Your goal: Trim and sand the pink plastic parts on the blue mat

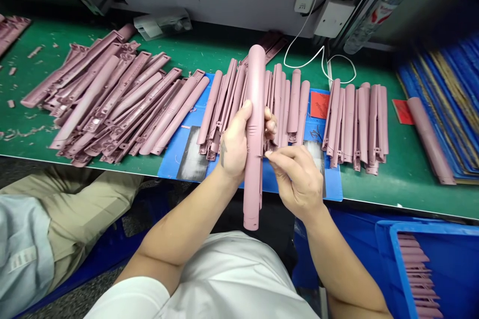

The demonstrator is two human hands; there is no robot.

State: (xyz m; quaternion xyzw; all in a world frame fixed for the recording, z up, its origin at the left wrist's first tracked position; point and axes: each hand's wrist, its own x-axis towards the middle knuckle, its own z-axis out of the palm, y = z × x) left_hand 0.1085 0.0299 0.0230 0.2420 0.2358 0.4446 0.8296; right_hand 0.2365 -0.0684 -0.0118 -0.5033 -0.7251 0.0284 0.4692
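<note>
My left hand is wrapped round a long pink plastic shell, which stands nearly upright in front of me with its rounded outer side toward me. Some of the left fingers show past its right edge. At that same edge, my right hand is closed in a pinch beside a small nub; whatever the fingertips hold is too small to make out. Behind the hands, a row of similar pink shells lies on a blue mat.
A large heap of pink shells covers the left of the green table. More shells lie right, by a red card. A blue crate holds several shells at lower right. Another person's leg is at left.
</note>
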